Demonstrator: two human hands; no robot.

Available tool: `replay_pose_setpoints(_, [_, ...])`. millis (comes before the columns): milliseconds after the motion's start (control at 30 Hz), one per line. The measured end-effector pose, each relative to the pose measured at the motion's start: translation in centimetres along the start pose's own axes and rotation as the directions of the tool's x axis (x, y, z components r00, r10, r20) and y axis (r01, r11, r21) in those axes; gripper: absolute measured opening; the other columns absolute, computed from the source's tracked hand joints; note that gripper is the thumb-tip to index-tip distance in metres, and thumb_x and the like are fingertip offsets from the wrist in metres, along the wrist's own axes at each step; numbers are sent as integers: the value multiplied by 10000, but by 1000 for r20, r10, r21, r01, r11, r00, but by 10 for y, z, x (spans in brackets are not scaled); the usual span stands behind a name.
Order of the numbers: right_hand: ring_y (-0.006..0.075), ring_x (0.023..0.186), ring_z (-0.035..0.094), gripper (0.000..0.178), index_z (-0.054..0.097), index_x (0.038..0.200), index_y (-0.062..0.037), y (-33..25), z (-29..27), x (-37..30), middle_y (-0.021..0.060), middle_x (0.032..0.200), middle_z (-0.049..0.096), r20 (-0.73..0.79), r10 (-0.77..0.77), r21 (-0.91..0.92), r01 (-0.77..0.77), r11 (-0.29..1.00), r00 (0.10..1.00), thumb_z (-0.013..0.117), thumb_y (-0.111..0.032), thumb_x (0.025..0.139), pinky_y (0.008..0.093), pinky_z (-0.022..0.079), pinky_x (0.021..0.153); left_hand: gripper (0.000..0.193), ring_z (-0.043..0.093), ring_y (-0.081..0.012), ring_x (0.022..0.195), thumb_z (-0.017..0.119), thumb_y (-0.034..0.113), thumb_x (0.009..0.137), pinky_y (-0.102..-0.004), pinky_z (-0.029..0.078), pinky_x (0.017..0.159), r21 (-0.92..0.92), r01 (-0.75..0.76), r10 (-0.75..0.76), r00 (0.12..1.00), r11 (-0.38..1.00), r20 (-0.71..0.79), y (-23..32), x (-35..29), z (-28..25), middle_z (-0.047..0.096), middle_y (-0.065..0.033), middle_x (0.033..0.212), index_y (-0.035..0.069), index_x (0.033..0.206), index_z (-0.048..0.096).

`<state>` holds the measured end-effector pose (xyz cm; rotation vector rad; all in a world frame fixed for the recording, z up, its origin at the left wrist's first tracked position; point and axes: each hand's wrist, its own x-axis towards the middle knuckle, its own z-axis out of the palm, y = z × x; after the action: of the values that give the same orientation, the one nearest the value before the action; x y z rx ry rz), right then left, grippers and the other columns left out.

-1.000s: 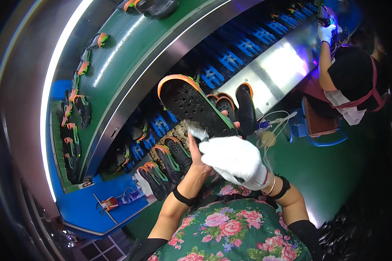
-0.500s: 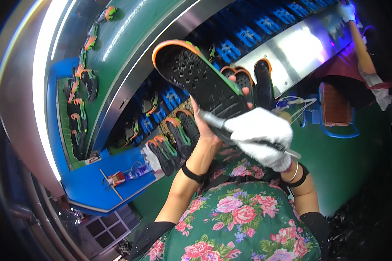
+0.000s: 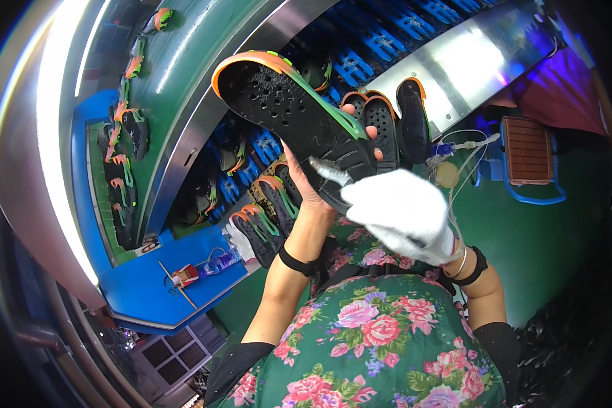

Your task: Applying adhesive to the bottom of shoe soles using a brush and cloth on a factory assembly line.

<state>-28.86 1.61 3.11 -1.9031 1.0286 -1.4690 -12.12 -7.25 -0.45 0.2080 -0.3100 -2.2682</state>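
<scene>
My bare left hand (image 3: 309, 185) grips a black shoe sole (image 3: 299, 126) from underneath, its fingertips curled over the far edge. The sole is pitted with small holes and has an orange and green rim; it is tilted, with its orange end up and to the left. In a white knit glove, my right hand (image 3: 404, 214) is closed around a slim tool (image 3: 331, 171). The tool's silvery, blade-like tip lies over the near end of the sole; whether it touches cannot be made out. Its handle is hidden by the glove.
More soles (image 3: 381, 126) stand beyond my hands, and others (image 3: 258, 231) lean at the left. A curved green conveyor (image 3: 204, 47) carries shoe parts past blue racks (image 3: 387, 51). A blue table (image 3: 143, 289) holds a bottle. Rightward are a brown-seated stool (image 3: 527, 153) and a person's dark red clothing (image 3: 564, 88).
The sole has shifted up and left in my left hand. The tool's tip has turned and moved slightly to the right, and my gloved hand has rolled over, hiding the tool's rear end.
</scene>
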Motion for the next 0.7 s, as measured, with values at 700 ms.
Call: replay_pose_setpoints(700, [265,897,727,206,757,935,-67,6,2,2,128,1001,756,79,61,180,-74,981,995,780,-1,741,358,576,793,884,567,-508,1196,545,576,892,-573,497,1015,-40,227,-225,973,973,44,30,-7,-11,368,-365,1475,23,1539,308])
